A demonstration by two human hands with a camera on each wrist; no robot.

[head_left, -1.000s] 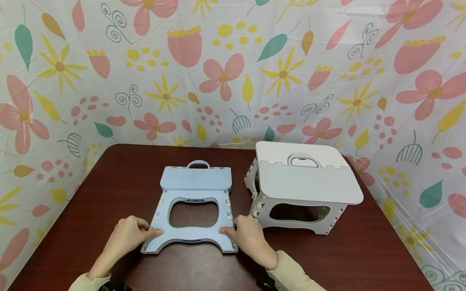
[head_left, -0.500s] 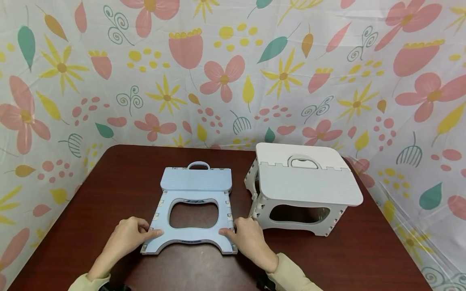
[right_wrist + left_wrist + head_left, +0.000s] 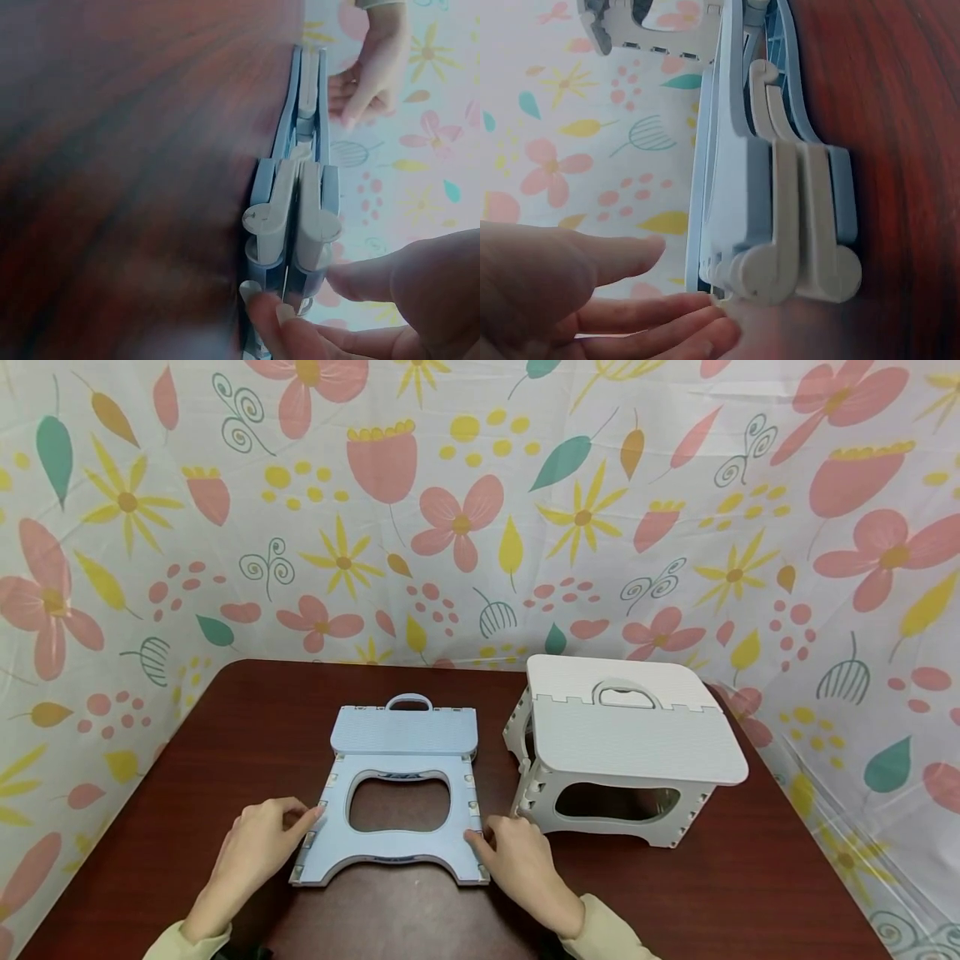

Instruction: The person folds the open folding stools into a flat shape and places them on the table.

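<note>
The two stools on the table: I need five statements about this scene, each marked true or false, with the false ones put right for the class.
1. The blue stool lies folded on the table. True.
2. In the head view, the white stool is to the right of the blue one. True.
3. The white stool is folded flat. False: it stands unfolded on its legs.
4. The right grip is on the white stool. False: the right grip is at the blue stool's right edge.
5. The curtain behind the table has a flower pattern. True.
</note>
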